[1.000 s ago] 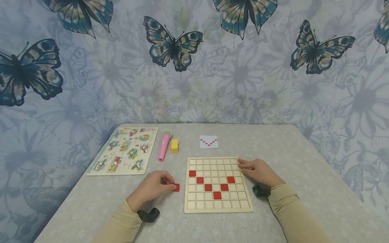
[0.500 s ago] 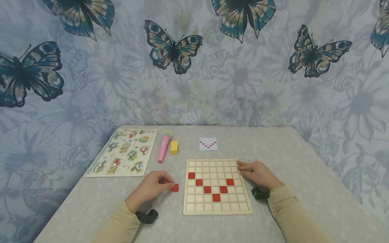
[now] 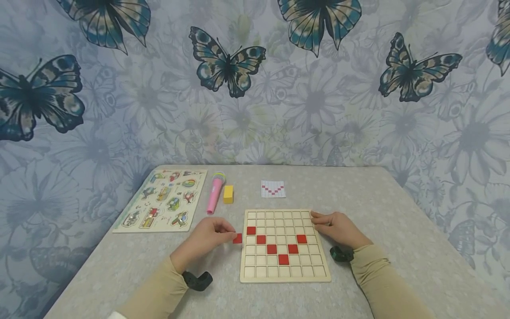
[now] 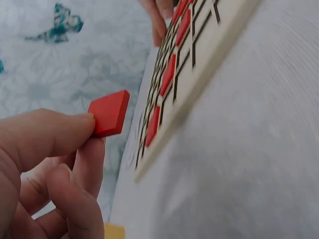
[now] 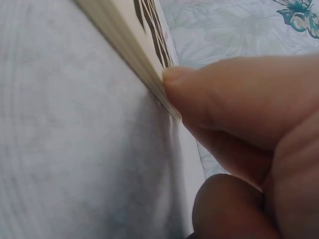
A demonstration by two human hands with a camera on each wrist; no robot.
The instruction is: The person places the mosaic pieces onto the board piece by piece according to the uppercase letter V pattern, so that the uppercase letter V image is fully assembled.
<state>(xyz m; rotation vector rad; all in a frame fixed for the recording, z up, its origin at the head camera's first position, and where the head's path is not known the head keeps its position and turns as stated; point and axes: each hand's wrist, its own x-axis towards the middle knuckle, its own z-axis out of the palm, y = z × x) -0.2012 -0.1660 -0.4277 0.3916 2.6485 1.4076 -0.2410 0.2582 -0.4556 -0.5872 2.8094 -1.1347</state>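
Between thumb and fingers of my left hand (image 3: 207,237) is a small red square tile (image 4: 109,113), held just above the table, left of the wooden grid board (image 3: 255,279). In the left wrist view the tile stands tilted, apart from the board's edge. Several red tiles lie in the board's cells; one of them is the lowest tile (image 3: 283,259), and together they form an uneven V. My right hand (image 3: 338,227) touches the board's right edge near its far corner, with thumb (image 5: 199,89) and forefinger extended; its other fingers are partly hidden.
Behind the board lies a small pattern card (image 3: 273,189) with a red V on a grid. A yellow block (image 3: 228,194), a pink toy microphone (image 3: 215,193) and a picture puzzle board (image 3: 167,227) are at the left. A butterfly-patterned wall stands behind the table.
My left hand has lifted the red tile off the table and moved it right and slightly away, towards the board's left edge. The right hand has stayed at the board.
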